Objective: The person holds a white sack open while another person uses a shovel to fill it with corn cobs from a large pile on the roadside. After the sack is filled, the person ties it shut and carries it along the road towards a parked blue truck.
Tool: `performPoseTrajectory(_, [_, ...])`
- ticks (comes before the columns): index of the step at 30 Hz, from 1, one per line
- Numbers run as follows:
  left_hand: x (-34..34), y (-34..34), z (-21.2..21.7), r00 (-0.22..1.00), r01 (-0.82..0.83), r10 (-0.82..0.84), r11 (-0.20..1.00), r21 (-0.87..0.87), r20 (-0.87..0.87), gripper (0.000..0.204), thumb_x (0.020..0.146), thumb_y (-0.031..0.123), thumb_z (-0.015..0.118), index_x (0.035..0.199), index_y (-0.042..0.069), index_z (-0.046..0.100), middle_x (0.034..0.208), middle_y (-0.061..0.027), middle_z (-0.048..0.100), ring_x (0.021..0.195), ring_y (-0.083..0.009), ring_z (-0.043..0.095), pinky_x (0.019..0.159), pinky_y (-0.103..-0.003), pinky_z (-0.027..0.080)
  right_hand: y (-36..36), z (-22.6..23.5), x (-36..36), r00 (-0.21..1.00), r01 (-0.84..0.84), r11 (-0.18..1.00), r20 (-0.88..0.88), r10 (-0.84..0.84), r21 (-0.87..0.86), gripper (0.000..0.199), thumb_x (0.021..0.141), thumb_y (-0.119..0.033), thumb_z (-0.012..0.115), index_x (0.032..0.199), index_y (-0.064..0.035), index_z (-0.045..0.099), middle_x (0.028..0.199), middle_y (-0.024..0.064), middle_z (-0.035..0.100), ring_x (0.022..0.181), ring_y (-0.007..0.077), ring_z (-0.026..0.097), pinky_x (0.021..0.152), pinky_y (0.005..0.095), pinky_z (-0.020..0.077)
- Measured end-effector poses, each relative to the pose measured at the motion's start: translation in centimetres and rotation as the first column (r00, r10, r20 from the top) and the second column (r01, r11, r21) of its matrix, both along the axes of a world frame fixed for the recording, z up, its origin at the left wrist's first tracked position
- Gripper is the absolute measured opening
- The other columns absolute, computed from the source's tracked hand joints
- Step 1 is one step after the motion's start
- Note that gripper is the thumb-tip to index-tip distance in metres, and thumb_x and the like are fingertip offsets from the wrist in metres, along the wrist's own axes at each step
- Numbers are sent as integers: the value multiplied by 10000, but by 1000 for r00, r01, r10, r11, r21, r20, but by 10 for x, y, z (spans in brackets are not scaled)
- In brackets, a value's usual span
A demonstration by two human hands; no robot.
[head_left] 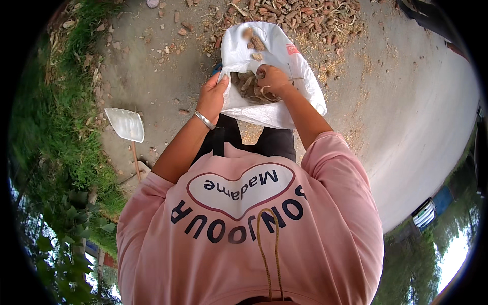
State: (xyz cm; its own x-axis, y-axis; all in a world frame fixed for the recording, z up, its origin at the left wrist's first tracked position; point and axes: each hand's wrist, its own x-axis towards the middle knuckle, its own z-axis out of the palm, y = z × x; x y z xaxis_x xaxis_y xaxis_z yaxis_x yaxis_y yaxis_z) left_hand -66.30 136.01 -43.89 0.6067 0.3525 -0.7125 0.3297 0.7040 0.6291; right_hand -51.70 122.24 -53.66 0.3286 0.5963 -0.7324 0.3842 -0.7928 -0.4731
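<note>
A white woven sack (311, 94) is held with its mouth spread in front of me. My left hand (214, 92) is closed on the left side of its rim, thumb on top. My right hand (273, 80) is at the mouth's right side, fingers curled in and pinching the sack's edge; the fingertips are partly hidden. Brown-grey corn cobs (247, 86) with some dry strands lie inside the opening between my hands. A few loose cobs (257, 43) rest on the sack's far outer face.
Beyond the sack spreads a heap of reddish corn cobs (310, 15), with yellow kernels scattered on the concrete ground (396, 101). At left lies a white scoop (125, 124) with a wooden handle. Grass (84, 137) borders the ground on that side.
</note>
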Motion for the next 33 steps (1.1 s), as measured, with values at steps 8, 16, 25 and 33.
performPoseTrajectory(8, [11,-15,15,996,46,-41,997,59,-84,268,886,155,419,1098,13,499,971,-17,558,835,-67,502,751,-221,399,-54,111,-18,958,28,832,222,-181,555,418,686,-156,598,1075,-37,498,1061,166,510,956,305,513,813,359,424])
performPoseTrajectory(16, [51,-64,39,922,387,-369,895,220,-120,246,870,146,445,1050,1,531,829,16,551,726,-45,452,670,-210,385,-46,42,45,895,54,999,445,-46,-6,433,682,-226,615,1054,-82,447,994,133,518,957,294,508,804,361,418])
performPoseTrajectory(25, [64,-85,32,964,223,-222,975,-9,-147,392,862,320,461,1110,18,481,982,-25,530,886,-109,482,779,-246,388,-47,111,86,872,353,806,147,-468,475,186,684,-118,534,856,-47,532,742,171,593,721,315,579,642,399,452])
performPoseTrajectory(33, [102,-72,-9,970,28,-120,919,-393,-212,580,827,566,338,1120,74,431,1085,-59,480,1017,-174,461,873,-330,385,-27,92,24,944,306,792,-60,-325,528,266,661,-114,581,903,-45,494,706,168,580,668,341,565,599,405,442])
